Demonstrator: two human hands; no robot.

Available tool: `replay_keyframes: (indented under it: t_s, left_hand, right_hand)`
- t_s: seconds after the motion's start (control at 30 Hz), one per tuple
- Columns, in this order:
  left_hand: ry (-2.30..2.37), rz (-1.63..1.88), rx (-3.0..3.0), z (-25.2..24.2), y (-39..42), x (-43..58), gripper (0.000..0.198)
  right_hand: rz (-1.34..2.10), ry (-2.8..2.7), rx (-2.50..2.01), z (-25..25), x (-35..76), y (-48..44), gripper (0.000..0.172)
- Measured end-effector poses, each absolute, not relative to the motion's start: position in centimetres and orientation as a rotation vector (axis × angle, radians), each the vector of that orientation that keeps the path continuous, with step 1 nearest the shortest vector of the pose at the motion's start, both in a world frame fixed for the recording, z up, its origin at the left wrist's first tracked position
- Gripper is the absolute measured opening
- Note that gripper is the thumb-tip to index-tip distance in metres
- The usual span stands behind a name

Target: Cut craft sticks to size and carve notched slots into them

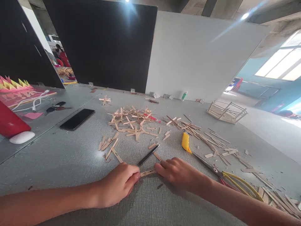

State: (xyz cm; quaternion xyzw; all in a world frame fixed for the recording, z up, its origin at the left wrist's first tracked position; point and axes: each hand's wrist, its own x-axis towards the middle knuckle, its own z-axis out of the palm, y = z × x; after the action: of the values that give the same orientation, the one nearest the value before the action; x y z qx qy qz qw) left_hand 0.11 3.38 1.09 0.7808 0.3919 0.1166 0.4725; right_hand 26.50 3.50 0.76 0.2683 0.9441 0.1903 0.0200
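— What's nearest, bottom of the frame?

— My left hand (119,185) and right hand (176,172), low centre on the grey table (58,157). Each pinches one end of a short wooden stick (148,172), fingertips closed tight on it. It spans the gap between them.

— Just above that?

— A black pen (148,154), close to the stick. Right of it is a yellow cutter (185,142), with scissors (235,180) at lower right.

— Farther up?

— A pile of sticks (131,122) mid-frame, a black phone (77,119) centre left, and a stick frame (227,111) at the right.
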Motion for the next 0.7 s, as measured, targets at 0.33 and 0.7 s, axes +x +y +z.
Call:
replay_keyframes:
  t_s: [0.33, 0.7]
  left_hand:
    - [0.939, 0.330, 1.942, 0.3, 3.3, 0.2, 0.041]
    - [0.944, 0.359, 2.076, 0.6, 3.4, 0.3, 0.039]
  right_hand:
    - [0.954, 2.639, 1.038, 1.8, 21.7, -1.7, 0.012]
    - [0.684, 2.838, 0.904, 1.4, 24.8, 1.8, 0.016]
